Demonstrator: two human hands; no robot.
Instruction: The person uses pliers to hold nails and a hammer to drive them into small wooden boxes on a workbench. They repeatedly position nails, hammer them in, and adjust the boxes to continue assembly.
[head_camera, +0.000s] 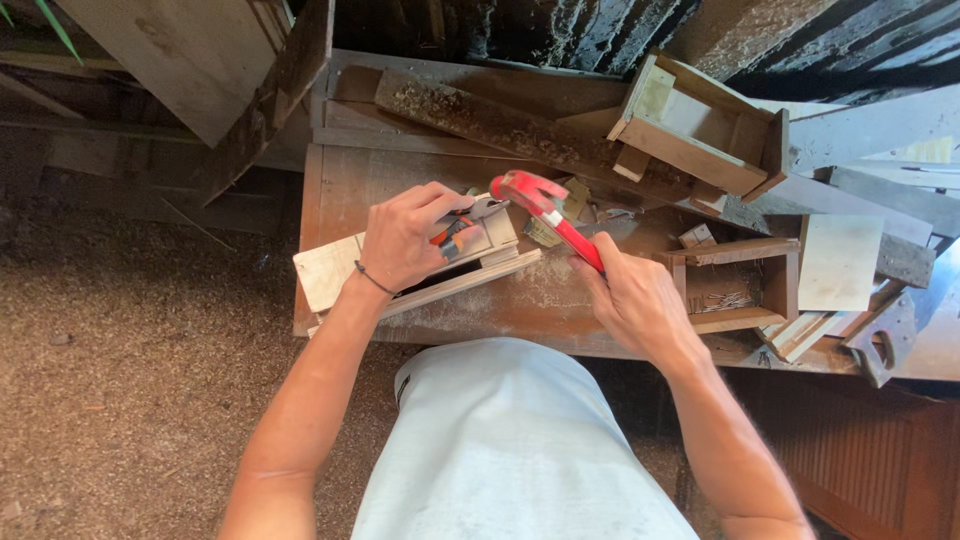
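Clearly rigid, the red steel claw hammer (545, 212) is clenched by the right hand (632, 298) low on its handle; the left hand (405, 238) pinches orange-handled pliers (462, 226) over pale, light wooden slats (330, 272) on the desk (340, 180).

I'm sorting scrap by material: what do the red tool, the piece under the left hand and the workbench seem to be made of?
Red tool: looks like painted metal, glossy red with a bare patch. Slatted piece under the left hand: pale raw wood, visible grain, unfinished. Workbench: darker worn wood, dusted with sawdust. Right hand grips the tool's handle.
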